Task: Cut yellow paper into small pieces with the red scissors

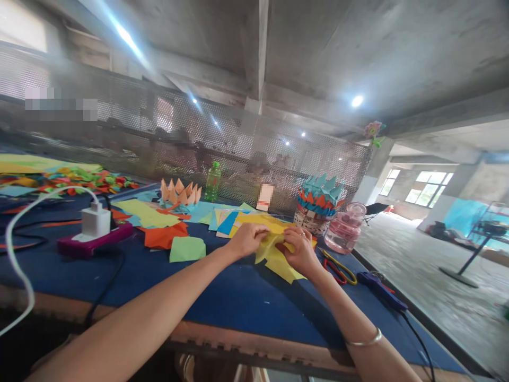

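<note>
Both my hands meet over the middle of the blue-topped table, pinching a partly folded sheet of yellow paper [267,247]. My left hand [247,240] grips its left side with closed fingers. My right hand [299,249], with a ring on one finger, holds the right side. Beneath and just in front of them lies another yellow sheet [287,269]. Behind are more yellow, blue and pale sheets, among them a blue sheet [233,223]. A light green paper [187,249] and an orange paper [164,236] rest to the left of my hands.
Scissors [338,268] and a purple corded tool [382,291] lie at right, near a pink glass jar [342,233] and a tiered paper piece [320,199]. Leftward stand a peach paper crown [180,193], a green bottle [213,181] and a purple power strip [95,241]. A perforated screen [238,148] runs behind.
</note>
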Action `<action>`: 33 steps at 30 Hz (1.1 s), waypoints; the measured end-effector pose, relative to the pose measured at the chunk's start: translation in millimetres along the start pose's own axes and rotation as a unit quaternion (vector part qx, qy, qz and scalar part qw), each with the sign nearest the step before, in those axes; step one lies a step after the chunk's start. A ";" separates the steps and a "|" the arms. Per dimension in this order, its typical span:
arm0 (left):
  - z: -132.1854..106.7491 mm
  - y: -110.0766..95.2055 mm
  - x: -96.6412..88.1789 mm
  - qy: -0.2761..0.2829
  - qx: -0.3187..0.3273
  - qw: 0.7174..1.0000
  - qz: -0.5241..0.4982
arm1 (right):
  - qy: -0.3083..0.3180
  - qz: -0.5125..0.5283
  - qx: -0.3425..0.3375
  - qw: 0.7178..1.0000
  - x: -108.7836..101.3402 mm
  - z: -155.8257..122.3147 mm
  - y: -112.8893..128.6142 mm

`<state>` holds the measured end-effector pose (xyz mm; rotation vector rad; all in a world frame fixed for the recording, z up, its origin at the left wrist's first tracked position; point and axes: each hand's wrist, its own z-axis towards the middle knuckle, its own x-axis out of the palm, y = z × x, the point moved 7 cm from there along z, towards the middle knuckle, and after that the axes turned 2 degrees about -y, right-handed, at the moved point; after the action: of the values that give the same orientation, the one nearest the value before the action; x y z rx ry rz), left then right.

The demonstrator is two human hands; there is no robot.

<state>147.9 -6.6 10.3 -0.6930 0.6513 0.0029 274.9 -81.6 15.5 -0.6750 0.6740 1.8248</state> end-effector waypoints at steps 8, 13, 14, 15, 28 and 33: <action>4.0 11.0 -20.9 -0.121 -0.084 0.971 -0.187 | -0.035 0.067 0.096 0.993 -13.4 3.3 -20.7; -1.2 -4.8 -21.9 -0.129 0.002 0.985 -0.118 | -0.030 0.063 0.090 0.994 -10.8 2.7 -19.5; -2.0 -6.4 -21.9 -0.135 0.017 0.987 -0.085 | -0.032 0.064 0.086 0.994 -10.2 2.6 -19.4; -2.4 -6.4 -21.9 -0.142 0.026 0.988 -0.058 | -0.037 0.066 0.082 0.994 -9.9 2.6 -19.4; 4.6 36.6 -21.1 -0.144 -0.144 0.965 -0.162 | -0.061 0.100 0.075 0.990 -16.3 2.8 -17.1; 2.8 37.4 -21.2 -0.144 -0.161 0.957 -0.194 | -0.063 0.121 0.099 0.986 -13.9 2.6 -25.2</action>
<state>124.5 28.6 1.6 -1.1038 0.2274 -0.1532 302.6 -80.6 23.8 -0.3552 0.8693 1.9699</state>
